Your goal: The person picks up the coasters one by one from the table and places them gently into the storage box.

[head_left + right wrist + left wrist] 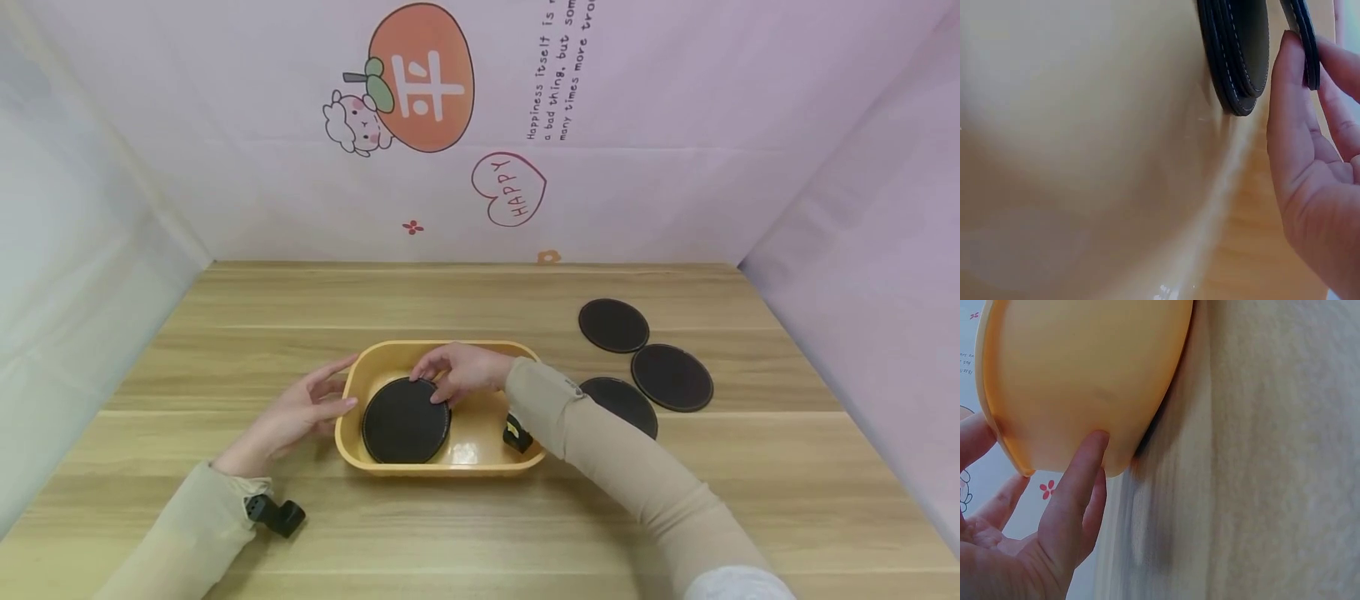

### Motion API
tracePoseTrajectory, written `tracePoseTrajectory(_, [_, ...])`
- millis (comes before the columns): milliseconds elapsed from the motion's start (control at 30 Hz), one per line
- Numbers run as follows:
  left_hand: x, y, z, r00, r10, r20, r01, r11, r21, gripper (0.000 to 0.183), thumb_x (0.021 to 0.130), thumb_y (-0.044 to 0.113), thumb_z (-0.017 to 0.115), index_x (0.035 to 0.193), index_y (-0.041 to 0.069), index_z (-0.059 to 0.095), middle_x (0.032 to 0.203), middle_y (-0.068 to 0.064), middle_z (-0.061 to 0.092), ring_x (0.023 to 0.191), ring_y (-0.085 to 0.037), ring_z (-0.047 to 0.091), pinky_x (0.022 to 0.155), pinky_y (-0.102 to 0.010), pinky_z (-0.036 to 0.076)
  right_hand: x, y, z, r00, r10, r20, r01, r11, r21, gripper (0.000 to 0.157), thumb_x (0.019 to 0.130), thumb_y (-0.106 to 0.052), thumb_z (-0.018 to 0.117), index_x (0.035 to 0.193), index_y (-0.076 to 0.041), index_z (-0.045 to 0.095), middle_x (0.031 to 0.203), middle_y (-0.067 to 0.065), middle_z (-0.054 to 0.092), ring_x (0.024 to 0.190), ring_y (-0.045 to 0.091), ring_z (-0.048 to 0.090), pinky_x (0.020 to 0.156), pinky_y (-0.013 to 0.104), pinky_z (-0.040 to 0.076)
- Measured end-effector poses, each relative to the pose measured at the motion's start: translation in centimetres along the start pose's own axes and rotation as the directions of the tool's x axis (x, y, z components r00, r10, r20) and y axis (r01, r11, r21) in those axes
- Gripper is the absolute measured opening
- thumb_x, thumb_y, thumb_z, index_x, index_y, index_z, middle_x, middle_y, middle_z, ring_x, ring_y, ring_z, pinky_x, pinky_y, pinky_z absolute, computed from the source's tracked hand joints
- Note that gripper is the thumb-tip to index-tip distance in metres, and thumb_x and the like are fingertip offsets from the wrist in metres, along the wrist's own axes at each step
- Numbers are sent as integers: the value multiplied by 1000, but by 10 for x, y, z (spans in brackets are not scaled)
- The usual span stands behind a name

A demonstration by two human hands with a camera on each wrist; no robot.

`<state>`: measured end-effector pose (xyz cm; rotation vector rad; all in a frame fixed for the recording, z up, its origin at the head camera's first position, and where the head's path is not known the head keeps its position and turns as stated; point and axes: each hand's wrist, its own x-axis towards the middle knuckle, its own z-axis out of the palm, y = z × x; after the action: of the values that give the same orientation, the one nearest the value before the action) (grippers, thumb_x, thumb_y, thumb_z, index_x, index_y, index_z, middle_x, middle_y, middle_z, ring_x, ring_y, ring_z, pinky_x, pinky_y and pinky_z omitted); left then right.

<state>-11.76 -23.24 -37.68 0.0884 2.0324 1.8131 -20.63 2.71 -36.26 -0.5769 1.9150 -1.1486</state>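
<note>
A yellow plastic bin with rounded corners stands on the table. At its left end my left hand holds it, thumb at the rim and fingers against the outer wall. Inside, my right hand pinches the edge of a round black coaster with pale edge stitching. The right wrist view shows this held coaster apart from other stacked coasters in the bin. From the head view the held coaster hides those beneath it.
Three more black coasters lie on the wood table right of the bin: a far one, a right one and a near one, partly behind the right sleeve. Printed white cloth closes off the table's back and sides.
</note>
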Motion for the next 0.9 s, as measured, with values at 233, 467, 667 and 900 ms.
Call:
tracePoseTrajectory(233, [0,3,1,1000,6,-1,-6,1000,6,75,92,11,60,152,9,14,141,-32,31,98,-11,59,80,-35,57,-1,-1,0,1000,-26,-5,26,998,-65,44,79,11,67,121,-3,59,113,11,57,86,13,60,67,26,56])
tracePoseTrajectory(467, [-2,4,3,1000,1,-11,-1,1000,14,74,93,7,58,152,8,15,142,-33,30,98,-12,60,81,-36,57,-5,-4,2,999,-7,-35,3,994,-112,43,80,10,67,120,-1,58,113,14,58,88,16,63,67,27,57])
tracePoseTrajectory(667, [-3,4,4,1000,-3,-16,3,1000,6,73,93,5,56,152,8,15,142,-33,30,98,-12,60,81,-36,57,-6,-5,2,998,-5,-58,-3,990,-142,41,81,6,68,120,-2,58,112,13,59,89,16,63,69,28,58])
tracePoseTrajectory(900, [-2,4,4,1000,1,-14,-1,1000,8,74,92,6,57,152,7,14,142,-34,30,100,-14,60,81,-36,57,-6,-4,1,996,-31,-88,16,986,-165,38,83,3,67,120,-2,58,107,12,62,82,13,60,66,27,56])
